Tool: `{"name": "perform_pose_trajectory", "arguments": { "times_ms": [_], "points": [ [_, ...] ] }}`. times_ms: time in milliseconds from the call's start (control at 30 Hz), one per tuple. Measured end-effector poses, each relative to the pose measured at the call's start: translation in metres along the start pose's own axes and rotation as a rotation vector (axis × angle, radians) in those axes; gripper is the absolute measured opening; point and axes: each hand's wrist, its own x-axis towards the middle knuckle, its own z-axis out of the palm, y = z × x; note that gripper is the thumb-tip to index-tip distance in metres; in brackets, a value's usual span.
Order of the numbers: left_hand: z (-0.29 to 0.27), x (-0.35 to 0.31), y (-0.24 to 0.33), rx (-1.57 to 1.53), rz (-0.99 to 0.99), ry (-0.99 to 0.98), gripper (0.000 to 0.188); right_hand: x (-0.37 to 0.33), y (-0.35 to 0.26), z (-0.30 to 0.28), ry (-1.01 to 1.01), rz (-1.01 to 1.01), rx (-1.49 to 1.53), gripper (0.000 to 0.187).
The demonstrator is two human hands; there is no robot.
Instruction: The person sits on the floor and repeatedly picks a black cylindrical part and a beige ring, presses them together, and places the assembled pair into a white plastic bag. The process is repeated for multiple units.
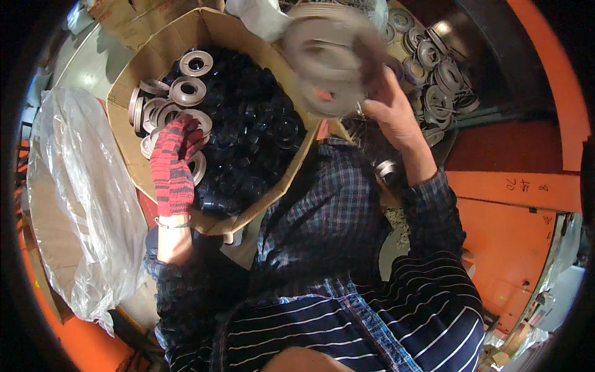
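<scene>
My left hand (173, 161), in a red and black striped glove, reaches into a cardboard box (291, 180). Its fingers are curled on the edge of a pale grey metal ring (201, 122). Around it lie several more flanged rings (187, 91), on and beside a heap of glossy black round parts (248, 118). To the right, beyond the box rim, my bare right hand (393, 111) grips grey metal rings (328, 59) by their edge. They are smeared by motion, so I cannot tell exactly how many there are.
Many loose metal rings (431, 68) lie on a surface at the far right. A clear plastic sheet (87, 204) hangs over cardboard left of the box. Orange metal panels (496, 248) stand at the right. A white plastic bag (257, 18) sits behind the box.
</scene>
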Motion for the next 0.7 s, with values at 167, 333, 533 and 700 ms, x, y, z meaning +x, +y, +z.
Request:
{"name": "perform_pose_trajectory", "arguments": {
  "times_ms": [167,333,533,700],
  "points": [
    [-0.015,-0.007,0.001,0.334,0.393,0.258,0.036,0.048,0.071,-0.053,0.263,0.320,-0.426,0.057],
    [-0.032,-0.015,0.005,1.231,0.710,0.317,0.050,0.067,0.161,-0.197,0.591,0.541,-1.316,0.054],
    [-0.022,-0.013,0.006,1.098,0.704,0.129,0.046,0.100,0.191,-0.298,0.330,0.395,-1.305,0.064],
    [-0.008,-0.010,0.006,0.946,0.460,0.109,0.039,0.129,0.222,-0.303,0.532,0.634,-1.587,0.074]
  ]
}}
